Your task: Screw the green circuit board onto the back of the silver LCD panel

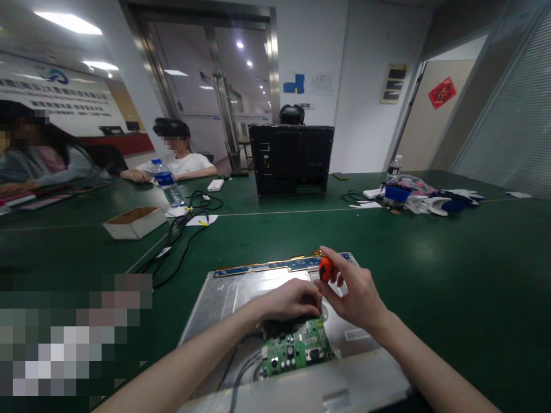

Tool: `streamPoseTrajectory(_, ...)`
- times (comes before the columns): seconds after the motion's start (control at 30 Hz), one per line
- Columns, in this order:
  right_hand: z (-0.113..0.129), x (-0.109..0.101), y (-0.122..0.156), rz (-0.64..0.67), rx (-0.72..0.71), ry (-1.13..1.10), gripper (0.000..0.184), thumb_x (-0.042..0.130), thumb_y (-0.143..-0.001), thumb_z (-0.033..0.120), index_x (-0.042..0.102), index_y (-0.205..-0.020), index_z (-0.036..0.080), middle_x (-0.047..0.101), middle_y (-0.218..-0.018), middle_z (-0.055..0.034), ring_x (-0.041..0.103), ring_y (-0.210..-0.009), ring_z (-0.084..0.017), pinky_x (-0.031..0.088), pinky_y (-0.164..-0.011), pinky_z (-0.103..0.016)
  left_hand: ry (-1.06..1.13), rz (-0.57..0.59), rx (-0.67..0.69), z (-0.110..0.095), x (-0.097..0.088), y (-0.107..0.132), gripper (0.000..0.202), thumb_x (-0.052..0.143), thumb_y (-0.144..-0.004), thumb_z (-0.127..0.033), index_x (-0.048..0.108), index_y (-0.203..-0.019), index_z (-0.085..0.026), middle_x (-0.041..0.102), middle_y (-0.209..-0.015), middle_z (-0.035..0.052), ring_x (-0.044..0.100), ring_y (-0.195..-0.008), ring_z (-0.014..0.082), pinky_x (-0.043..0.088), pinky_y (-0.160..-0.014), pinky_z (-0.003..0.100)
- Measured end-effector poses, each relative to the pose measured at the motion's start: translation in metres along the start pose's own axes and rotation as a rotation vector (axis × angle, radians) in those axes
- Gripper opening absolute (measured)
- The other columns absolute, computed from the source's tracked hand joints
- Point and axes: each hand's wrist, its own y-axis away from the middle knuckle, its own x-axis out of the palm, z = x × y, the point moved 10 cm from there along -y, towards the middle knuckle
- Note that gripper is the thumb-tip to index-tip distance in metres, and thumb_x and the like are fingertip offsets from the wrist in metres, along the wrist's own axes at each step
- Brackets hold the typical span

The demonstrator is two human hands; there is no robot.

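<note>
An orange and black screwdriver (326, 268) stands nearly upright in my right hand (357, 289), its handle between my thumb and fingers. Its thin shaft points down toward a green circuit board (297, 348). My left hand (293, 299) is curled at the board's far edge, right beside the shaft; its fingertips are closed, and what they hold is hidden. The board, with cables at its left side, lies on the silver metal back of a flat display panel (232, 292). A narrow blue circuit strip (258, 268) runs along the panel's far edge.
Across the green table (451, 275) stands a black monitor housing (293, 160). To the left are an open cardboard box (134, 223), a water bottle (167, 182) and black cables (183, 241). Gloves and a plastic bag (413, 192) lie at right. Several people sit around the table.
</note>
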Motion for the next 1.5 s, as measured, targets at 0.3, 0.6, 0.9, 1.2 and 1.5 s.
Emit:
streamPoseTrajectory(0.3,-0.0009,0.0021,0.0008,0.043,0.021,0.006,0.059,0.054,-0.089,0.02,0.039,-0.146,0.019,0.068,-0.078,-0.0006,0.059,-0.055,-0.013,0.052,-0.055,-0.024,0.026,-0.006,-0.008,0.0044,-0.0008,-0.0005,0.013,0.072,-0.083,-0.027,0.068,-0.083,-0.015,0.065,-0.077,-0.0007,0.057,-0.071,0.0141,0.043,-0.065,0.021)
streamPoseTrajectory(0.6,-0.0048,0.0038,0.0044,0.047,0.058,-0.005,0.054,0.052,-0.088,0.02,0.038,-0.14,0.018,0.065,-0.077,-0.0007,0.058,-0.054,-0.013,0.049,-0.051,-0.023,0.02,-0.018,-0.018,0.0069,-0.0013,0.0002,0.018,0.073,-0.082,-0.032,0.066,-0.081,-0.015,0.062,-0.075,-0.0013,0.055,-0.07,0.0138,0.041,-0.064,0.022)
streamPoseTrajectory(0.9,-0.0055,0.0049,0.0016,0.078,0.064,0.002,0.057,0.049,-0.086,0.017,0.037,-0.142,0.02,0.066,-0.084,-0.0022,0.059,-0.057,-0.014,0.051,-0.052,-0.025,0.045,-0.007,0.0,0.0038,0.0006,0.0006,0.016,0.072,-0.084,-0.032,0.071,-0.085,-0.016,0.067,-0.082,0.0011,0.059,-0.076,0.0157,0.045,-0.07,0.023)
streamPoseTrajectory(1.2,-0.0041,0.0038,0.0008,0.055,0.02,0.027,0.059,0.057,-0.092,0.02,0.036,-0.148,0.022,0.061,-0.089,-0.0032,0.058,-0.061,-0.013,0.05,-0.05,-0.024,0.049,-0.017,-0.006,0.0029,0.0005,-0.0018,0.004,0.072,-0.08,-0.018,0.071,-0.081,-0.015,0.066,-0.08,0.0009,0.059,-0.072,0.0147,0.043,-0.067,0.021)
streamPoseTrajectory(1.5,-0.0008,-0.0005,-0.0011,0.025,0.02,0.021,0.054,0.054,-0.094,0.02,0.037,-0.146,0.02,0.061,-0.084,-0.0017,0.056,-0.057,-0.013,0.05,-0.049,-0.025,0.07,-0.013,-0.012,-0.0007,-0.0005,-0.002,0.004,0.073,-0.08,-0.017,0.07,-0.08,-0.014,0.064,-0.074,-0.0013,0.057,-0.069,0.0132,0.043,-0.064,0.02)
